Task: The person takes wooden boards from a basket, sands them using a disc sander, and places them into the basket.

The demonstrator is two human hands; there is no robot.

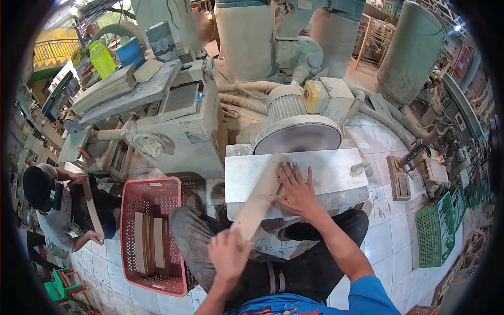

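A pale wooden strip (259, 202) lies slanted across the metal work table (336, 170) of a disc sander. Its far end meets the sander's round disc (302, 139), or comes very close to it. My left hand (229, 257) is closed around the strip's near end, which sticks out past the table's front edge over my lap. Spread flat near the far end, my right hand (296, 190) has its fingertips close to the disc and its thumb on the strip's edge. The sander's ribbed motor (286, 102) sits behind the disc.
A red plastic crate (152, 184) holding several wooden strips (158, 244) stands left of my knee. Beyond it, another person (52, 205) holds a strip. A dusty machine (181, 134) stands front left, a green crate (433, 231) at right. Hoses (244, 102) run behind.
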